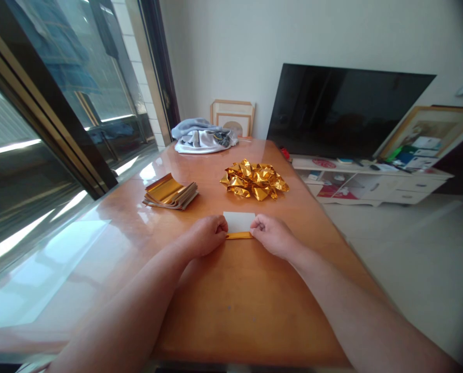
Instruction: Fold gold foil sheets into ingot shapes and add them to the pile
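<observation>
A small sheet of foil paper [239, 221] lies on the table with its white side up. Along its near edge runs a narrow folded strip showing gold. My left hand [210, 235] pinches the left end of this fold, and my right hand [270, 234] pinches the right end; both hands are closed, with fingertips on the paper. Beyond them sits a heap of folded gold foil pieces [254, 180]. To the left of that heap rests a stack of gold foil sheets [171, 192], its top sheet curling up.
The glossy wooden table [250, 305] reaches away from me. Bundled grey and white cloth [204, 135] lies at its far end. A sliding glass door stands on the left. Right of the table are a television [344, 111] and a low white cabinet [371, 186].
</observation>
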Motion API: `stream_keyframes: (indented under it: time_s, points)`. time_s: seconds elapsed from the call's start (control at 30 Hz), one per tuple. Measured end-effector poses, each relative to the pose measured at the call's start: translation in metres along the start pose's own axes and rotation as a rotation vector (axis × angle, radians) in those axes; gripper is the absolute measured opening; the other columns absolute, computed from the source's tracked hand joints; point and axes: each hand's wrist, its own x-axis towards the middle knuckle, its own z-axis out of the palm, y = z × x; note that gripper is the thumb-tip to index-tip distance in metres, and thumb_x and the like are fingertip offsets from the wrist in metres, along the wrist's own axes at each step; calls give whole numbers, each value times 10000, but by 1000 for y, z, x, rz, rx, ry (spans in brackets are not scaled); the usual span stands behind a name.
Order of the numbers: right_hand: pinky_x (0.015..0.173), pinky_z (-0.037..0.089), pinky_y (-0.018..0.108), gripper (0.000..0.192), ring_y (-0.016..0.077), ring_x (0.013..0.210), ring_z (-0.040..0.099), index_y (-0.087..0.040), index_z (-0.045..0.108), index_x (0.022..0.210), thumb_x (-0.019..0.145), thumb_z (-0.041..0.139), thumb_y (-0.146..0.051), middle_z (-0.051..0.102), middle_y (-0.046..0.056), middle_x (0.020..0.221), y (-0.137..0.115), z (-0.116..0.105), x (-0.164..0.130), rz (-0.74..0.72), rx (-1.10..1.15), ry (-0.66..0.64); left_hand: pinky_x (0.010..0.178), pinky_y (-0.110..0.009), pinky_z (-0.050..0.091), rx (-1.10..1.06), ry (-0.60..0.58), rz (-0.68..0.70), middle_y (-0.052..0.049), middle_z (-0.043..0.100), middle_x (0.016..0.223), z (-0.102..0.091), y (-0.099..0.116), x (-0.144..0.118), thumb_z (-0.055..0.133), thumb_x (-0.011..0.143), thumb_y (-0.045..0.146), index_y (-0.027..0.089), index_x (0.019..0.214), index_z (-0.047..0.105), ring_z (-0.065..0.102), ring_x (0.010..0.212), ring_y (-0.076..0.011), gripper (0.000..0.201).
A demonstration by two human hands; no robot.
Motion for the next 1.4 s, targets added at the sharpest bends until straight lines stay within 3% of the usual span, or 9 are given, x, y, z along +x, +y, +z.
stream_keyframes:
  time_s: [0.53,0.9,1.4]
  points:
    - [549,363,228,78,151,647,583,-228,630,820,837,608,-301,665,-19,733,0,1,0,-34,0,16,684,-267,433,77,54,78,-37,684,891,2,2,-5,524,816,169,219,838,654,610,787,-186,141]
    - [591,430,234,78,156,660,581,-220,607,874,821,590,-275,634,-20,731,-3,2,0,58,192,-47,704,-262,458,82,32,89,-46,680,918,-4,3,-7,522,818,153,229,855,643,631,830,-196,148]
    - [561,415,233,64,146,604,550,-232,608,870,812,616,-255,616,-29,694,2,2,1,46,100,-48,711,-279,443,128,17,89,-47,667,930,-4,3,-6,506,847,167,236,858,623,627,843,-204,136]
